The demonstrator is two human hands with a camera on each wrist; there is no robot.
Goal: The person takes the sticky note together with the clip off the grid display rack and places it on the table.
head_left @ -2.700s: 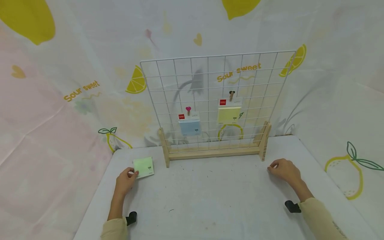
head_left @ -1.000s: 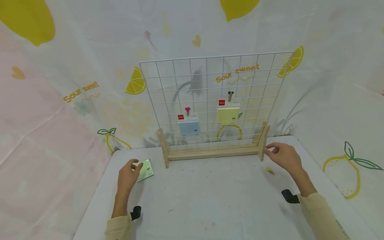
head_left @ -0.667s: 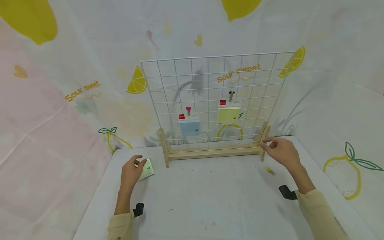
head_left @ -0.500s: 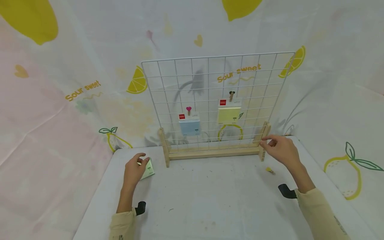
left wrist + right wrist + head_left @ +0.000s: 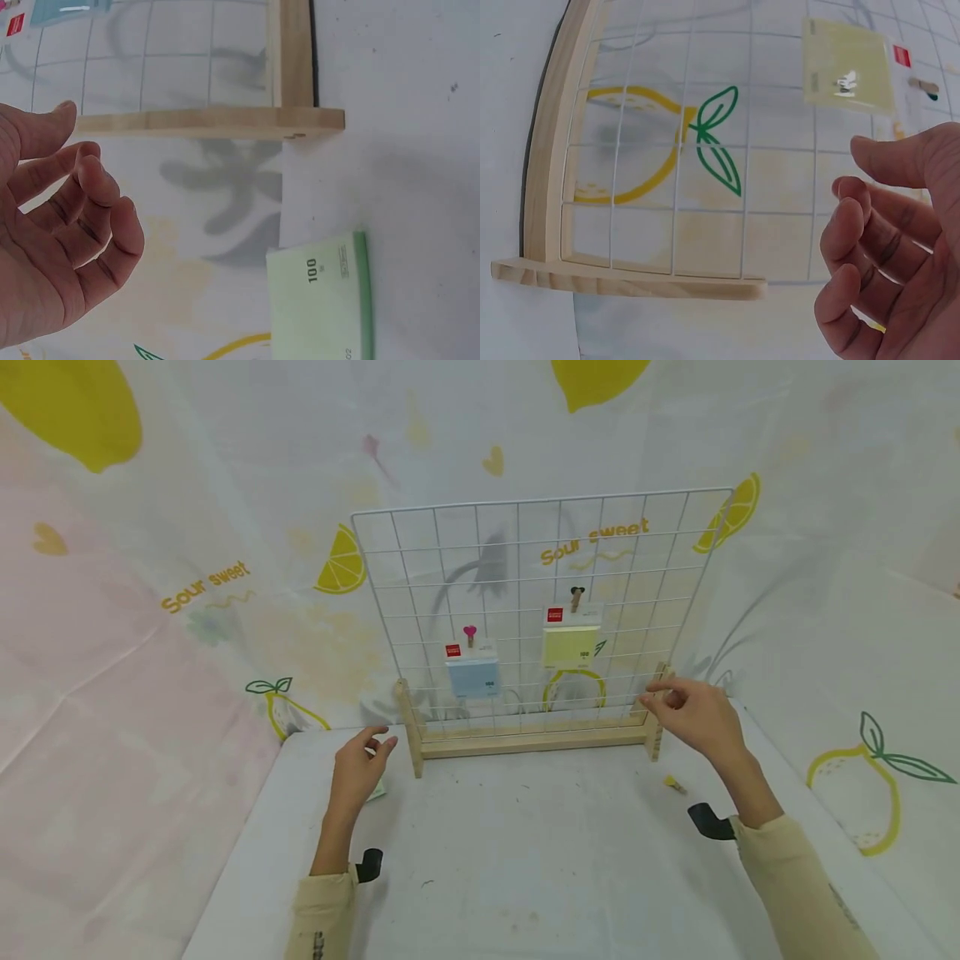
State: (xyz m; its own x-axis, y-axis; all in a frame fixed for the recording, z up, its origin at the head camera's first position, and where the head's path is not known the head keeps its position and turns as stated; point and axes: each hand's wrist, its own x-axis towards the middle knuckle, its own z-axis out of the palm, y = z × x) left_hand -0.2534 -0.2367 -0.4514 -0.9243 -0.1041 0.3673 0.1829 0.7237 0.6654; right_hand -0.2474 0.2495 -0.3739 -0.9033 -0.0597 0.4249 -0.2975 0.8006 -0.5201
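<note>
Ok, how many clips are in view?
3: the pink clip at the top of the blue pad, the dark-topped clip at the top of the yellow pad, and the yellow clip on the table. Others could be hidden.

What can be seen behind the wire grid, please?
Behind the wire grid is the patterned cloth, with "Sour sweet" lettering and a yellow lemon print. In the head view, the blue pad and yellow pad hide the patches of cloth behind them.

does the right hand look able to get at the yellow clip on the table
Probably yes: the right hand holds nothing and is close by, and the yellow clip lies uncovered on the table.
</note>
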